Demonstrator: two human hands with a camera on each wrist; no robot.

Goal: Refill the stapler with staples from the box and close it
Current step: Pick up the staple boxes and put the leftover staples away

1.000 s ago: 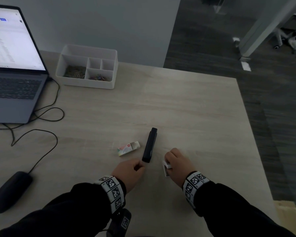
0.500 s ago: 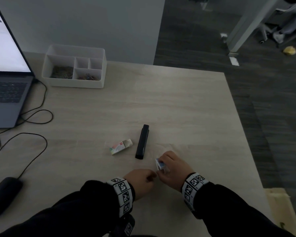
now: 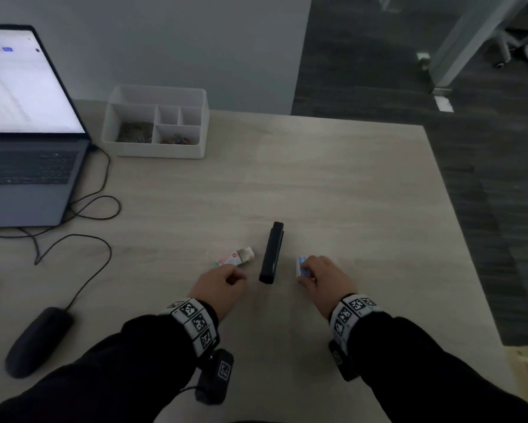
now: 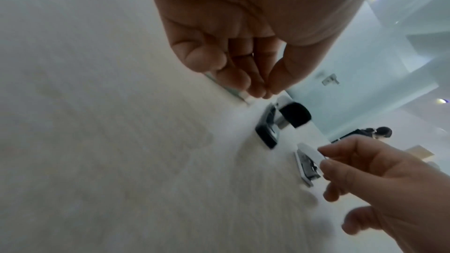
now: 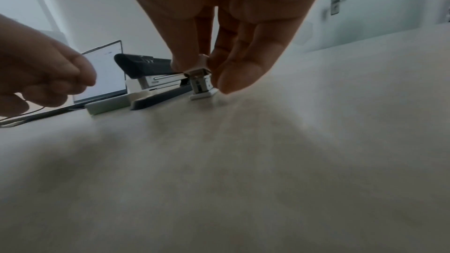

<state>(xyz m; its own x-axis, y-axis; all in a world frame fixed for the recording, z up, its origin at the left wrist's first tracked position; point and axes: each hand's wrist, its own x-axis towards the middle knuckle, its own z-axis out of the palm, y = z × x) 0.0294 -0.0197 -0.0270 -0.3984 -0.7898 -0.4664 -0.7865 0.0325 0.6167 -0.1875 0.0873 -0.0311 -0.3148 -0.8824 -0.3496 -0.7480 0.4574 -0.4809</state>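
Under right hand (image 5: 219, 49): wrist view shows staples (image 5: 201, 82) pinched; head view blurs.

Head view looking steeply down onto desk (image 3: 333, 184) from above; wrist views skimming low and close across it, left facing rightward, right facing leftward. Stapler (image 3: 271, 252) (image 4: 268, 130) (image 5: 151, 72) appearing in all three, somewhat blurred.
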